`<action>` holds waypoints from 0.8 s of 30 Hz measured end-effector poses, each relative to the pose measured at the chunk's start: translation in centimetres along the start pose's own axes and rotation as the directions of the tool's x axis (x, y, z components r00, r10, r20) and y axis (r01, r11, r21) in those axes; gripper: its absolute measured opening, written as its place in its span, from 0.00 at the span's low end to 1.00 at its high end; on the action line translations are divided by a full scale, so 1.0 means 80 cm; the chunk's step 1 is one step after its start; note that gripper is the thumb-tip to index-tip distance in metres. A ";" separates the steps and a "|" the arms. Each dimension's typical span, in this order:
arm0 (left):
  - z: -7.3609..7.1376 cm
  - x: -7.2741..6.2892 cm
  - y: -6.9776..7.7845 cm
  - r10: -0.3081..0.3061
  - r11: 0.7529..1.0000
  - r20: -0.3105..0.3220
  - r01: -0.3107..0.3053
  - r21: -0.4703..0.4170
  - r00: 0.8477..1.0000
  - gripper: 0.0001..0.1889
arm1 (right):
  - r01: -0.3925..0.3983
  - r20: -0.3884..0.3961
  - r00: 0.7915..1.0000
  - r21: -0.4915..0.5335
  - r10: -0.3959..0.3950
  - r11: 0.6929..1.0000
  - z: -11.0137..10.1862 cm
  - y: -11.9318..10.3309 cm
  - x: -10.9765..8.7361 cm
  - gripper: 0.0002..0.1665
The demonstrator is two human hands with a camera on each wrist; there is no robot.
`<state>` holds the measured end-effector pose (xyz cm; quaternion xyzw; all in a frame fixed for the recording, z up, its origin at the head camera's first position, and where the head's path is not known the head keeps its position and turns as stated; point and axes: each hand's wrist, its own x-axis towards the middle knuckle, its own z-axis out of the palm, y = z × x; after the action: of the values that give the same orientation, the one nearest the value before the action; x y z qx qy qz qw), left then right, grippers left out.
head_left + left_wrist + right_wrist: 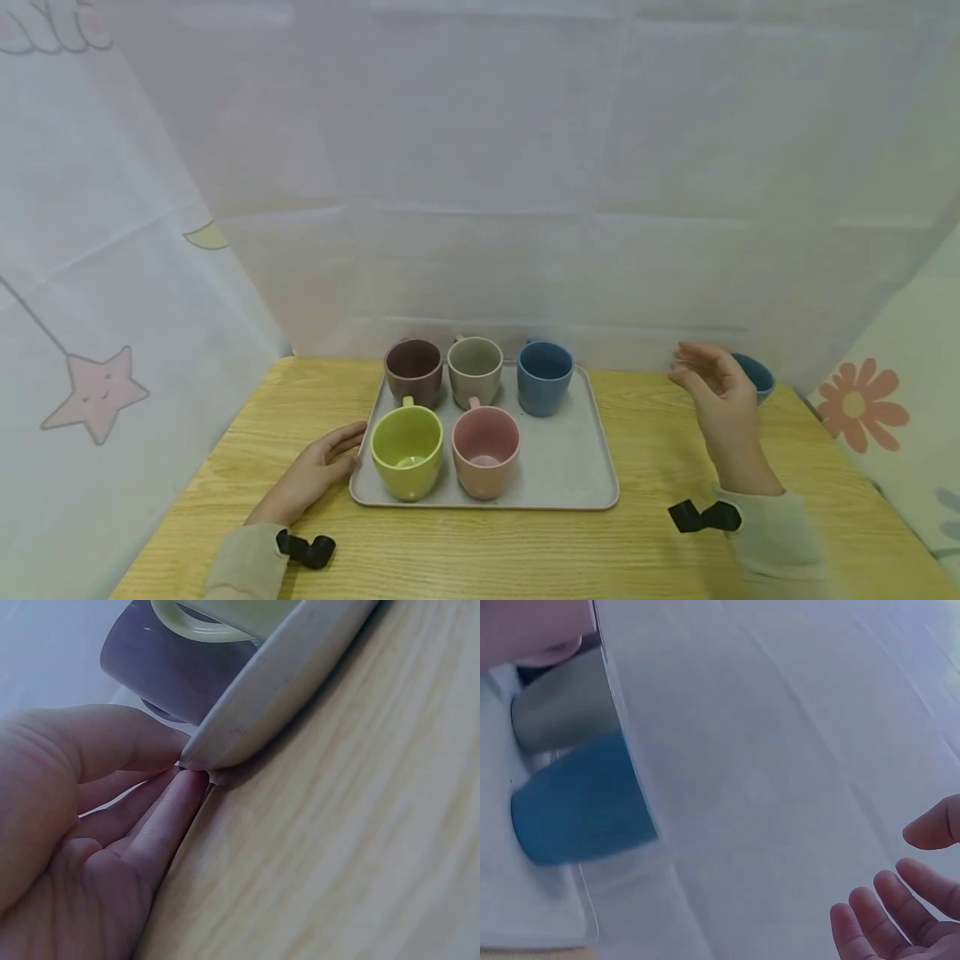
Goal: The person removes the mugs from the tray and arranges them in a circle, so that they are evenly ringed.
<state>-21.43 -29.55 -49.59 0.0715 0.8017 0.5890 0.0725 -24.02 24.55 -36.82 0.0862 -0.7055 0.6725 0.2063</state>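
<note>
A pale grey tray [562, 467] lies on the table with several cups on it. Its back row has a purple cup [414, 372], a grey cup [476, 371] and a blue cup [544, 379]. In front stand a yellow-green cup [407, 450] and a pink cup [486, 454]. My left hand [315, 471] is at the tray's left edge; in the left wrist view its thumb and fingertips pinch the rim. Well right of the tray, my right hand [723, 412] is raised with fingers apart, holding nothing. Partly hidden behind it is another blue cup [756, 377].
The wooden table [450, 558] reaches back to a white cloth [480, 183] hanging behind it. Printed cloth with a pink star [96, 392] hangs at the left, and one with an orange flower [855, 404] at the right.
</note>
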 end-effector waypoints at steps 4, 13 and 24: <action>0.000 0.000 0.000 0.001 1.000 0.007 -0.001 -0.001 1.000 0.32 | 0.024 0.126 0.991 0.082 -0.035 0.996 0.039 -0.005 -0.018 0.17; 0.000 0.000 0.000 0.014 1.000 0.007 -0.014 0.002 1.000 0.32 | 0.067 0.375 0.926 -0.032 -0.050 0.997 0.112 0.012 -0.047 0.26; 0.000 0.001 -0.002 -0.006 1.000 0.004 0.006 -0.005 1.000 0.33 | 0.080 0.495 0.869 -0.177 0.018 0.981 0.176 0.040 -0.081 0.54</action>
<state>-21.51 -29.60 -49.76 0.0700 0.8002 0.5907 0.0763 -21.98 9.92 -42.53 0.2464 -0.7946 0.5536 0.0372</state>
